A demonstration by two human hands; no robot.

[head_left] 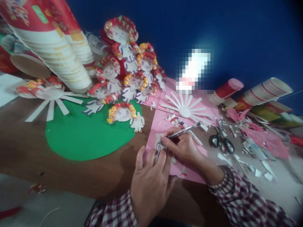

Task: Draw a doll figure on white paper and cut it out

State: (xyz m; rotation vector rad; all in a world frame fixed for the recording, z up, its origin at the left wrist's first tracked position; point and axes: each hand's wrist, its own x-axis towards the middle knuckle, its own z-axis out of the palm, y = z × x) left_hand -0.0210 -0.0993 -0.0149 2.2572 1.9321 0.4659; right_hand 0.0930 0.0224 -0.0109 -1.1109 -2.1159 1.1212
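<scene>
- R hand (183, 146): fingertips clamped on a dark pen (184, 130), tip down at the drawn-on paper piece (159, 138).
- L hand (150, 176): palm down over the near part of that piece, fingers fairly straight, slightly apart at the tips; can't tell if they pinch anything underneath.
- Paper piece: on the near pink sheet (194, 171), partly hidden by L hand; dark outline visible on it.
- White stick (195, 138): just beyond R hand, on pink.
- Black-handled scissors (221, 142): R of the sheet, on the table (113, 176), nr paper scraps (258, 172).
- Splayed white cup cutout (184, 111): far side, on pink.
- Green paper disc (94, 142): L of hands; paper doll w/ red-yellow curls (122, 114) at its R edge.
- More curly-haired dolls (121, 34): grouped farther back.
- Tall paper cup stack (59, 56): far L, tilted in view.
- Smaller cup stack (267, 91): far R.
</scene>
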